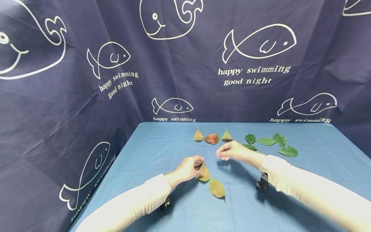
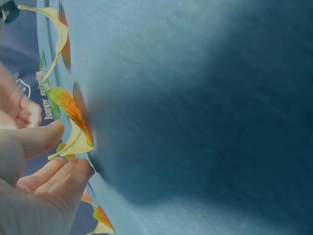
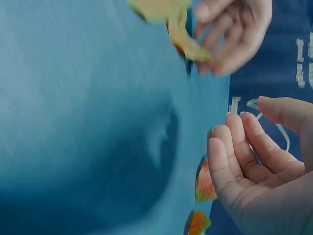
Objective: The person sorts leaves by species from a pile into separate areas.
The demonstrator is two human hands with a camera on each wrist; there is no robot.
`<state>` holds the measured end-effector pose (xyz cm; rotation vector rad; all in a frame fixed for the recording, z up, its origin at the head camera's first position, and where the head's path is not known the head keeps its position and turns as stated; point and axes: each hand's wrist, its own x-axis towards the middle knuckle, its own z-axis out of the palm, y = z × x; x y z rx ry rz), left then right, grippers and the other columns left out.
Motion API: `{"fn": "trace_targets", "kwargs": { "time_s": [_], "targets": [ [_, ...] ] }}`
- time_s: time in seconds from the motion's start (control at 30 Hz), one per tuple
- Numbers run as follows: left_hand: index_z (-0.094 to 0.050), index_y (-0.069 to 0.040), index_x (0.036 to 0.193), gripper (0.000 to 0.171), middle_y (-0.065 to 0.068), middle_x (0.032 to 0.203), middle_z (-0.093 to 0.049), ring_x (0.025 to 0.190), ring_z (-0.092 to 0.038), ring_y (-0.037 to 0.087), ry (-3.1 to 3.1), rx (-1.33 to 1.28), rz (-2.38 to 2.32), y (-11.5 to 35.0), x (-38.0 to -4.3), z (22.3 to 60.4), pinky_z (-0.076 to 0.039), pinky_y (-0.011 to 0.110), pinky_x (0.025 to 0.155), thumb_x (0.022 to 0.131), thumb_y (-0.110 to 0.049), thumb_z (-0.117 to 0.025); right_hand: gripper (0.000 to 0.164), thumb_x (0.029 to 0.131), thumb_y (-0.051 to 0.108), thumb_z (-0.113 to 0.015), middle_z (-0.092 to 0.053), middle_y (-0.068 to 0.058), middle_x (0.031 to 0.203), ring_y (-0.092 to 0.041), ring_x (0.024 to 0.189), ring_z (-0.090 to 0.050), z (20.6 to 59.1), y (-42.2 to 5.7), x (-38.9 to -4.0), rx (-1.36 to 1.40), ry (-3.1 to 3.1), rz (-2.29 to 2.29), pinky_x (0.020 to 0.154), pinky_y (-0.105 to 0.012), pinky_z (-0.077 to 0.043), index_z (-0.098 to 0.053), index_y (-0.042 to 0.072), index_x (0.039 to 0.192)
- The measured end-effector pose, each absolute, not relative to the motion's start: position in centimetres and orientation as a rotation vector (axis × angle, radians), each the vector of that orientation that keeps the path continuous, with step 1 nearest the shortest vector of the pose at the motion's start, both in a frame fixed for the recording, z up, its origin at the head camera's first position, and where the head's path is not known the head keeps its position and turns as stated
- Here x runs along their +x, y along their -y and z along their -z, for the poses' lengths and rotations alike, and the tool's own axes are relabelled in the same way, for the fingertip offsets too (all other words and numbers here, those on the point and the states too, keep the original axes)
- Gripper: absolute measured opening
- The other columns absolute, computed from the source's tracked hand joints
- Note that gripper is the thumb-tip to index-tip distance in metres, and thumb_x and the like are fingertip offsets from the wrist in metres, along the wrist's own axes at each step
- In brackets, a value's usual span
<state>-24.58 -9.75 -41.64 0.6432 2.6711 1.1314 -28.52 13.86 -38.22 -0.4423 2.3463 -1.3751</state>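
Note:
In the head view my left hand is at a yellow leaf on the cloth. Its thumb and fingers stand apart around the leaf's edge; the left wrist view shows the leaf curling up in that gap. A second yellow leaf lies nearer the front, just beside the first. My right hand hovers over the cloth with loosely bent fingers and nothing in them. Behind it are a yellow leaf, a red leaf and another yellow leaf in a row.
Several green leaves lie in a group at the back right, among them a broad one and a rounder one. Blue cloth covers the table. A dark curtain with white fish drawings hangs behind and at the left.

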Motion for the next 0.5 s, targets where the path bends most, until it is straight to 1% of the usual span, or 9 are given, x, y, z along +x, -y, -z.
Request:
{"fn": "trace_targets", "kwargs": {
  "time_s": [0.1,0.17,0.3,0.33,0.5],
  "targets": [
    [-0.06,0.001,0.125,0.047,0.017,0.124,-0.065,0.115,-0.063,0.032,-2.677,0.631,-1.143,9.5,-24.9,41.5,-0.052,0.038,0.098,0.081,-0.002,-0.076,0.034,0.088,0.014,-0.069,-0.073,-0.018,0.096,-0.011,0.079,-0.064,38.5,-13.6,-27.0,-0.512,-2.327,1.384,0.079,-0.036,-0.058,-0.067,-0.009,0.112],
    [-0.06,0.002,0.124,0.047,0.017,0.122,-0.065,0.112,-0.064,0.032,-2.681,0.627,-1.146,9.4,-25.2,41.3,-0.054,0.038,0.096,0.08,0.0,-0.076,0.034,0.087,0.013,-0.07,-0.073,-0.015,0.093,-0.011,0.078,-0.064,38.7,-13.4,-26.2,-0.557,-2.311,1.389,0.078,-0.035,-0.058,-0.067,-0.01,0.111],
    [-0.063,0.002,0.121,0.042,0.017,0.119,-0.067,0.105,-0.068,0.031,-2.671,0.62,-1.151,9.2,-25.9,40.9,-0.058,0.032,0.087,0.081,0.0,-0.075,0.033,0.085,0.011,-0.072,-0.074,-0.009,0.088,-0.01,0.075,-0.065,39.2,-13.0,-25.0,-0.606,-2.256,1.41,0.075,-0.033,-0.058,-0.067,-0.013,0.108],
    [-0.064,0.003,0.12,0.041,0.017,0.117,-0.068,0.103,-0.068,0.03,-2.669,0.625,-1.15,9.2,-26.1,40.9,-0.058,0.03,0.085,0.08,0.0,-0.075,0.033,0.084,0.01,-0.073,-0.075,-0.008,0.088,-0.009,0.074,-0.065,39.4,-13.0,-24.8,-0.612,-2.245,1.413,0.073,-0.031,-0.058,-0.067,-0.013,0.107],
    [-0.069,0.0,0.113,0.035,0.014,0.106,-0.072,0.093,-0.071,0.025,-2.702,0.66,-1.085,9.0,-26.6,40.8,-0.057,0.023,0.076,0.079,-0.003,-0.077,0.032,0.079,0.005,-0.076,-0.073,-0.014,0.088,-0.008,0.074,-0.065,40.4,-12.7,-23.6,-0.651,-2.189,1.422,0.07,-0.023,-0.056,-0.067,-0.013,0.103]
  ]
}}
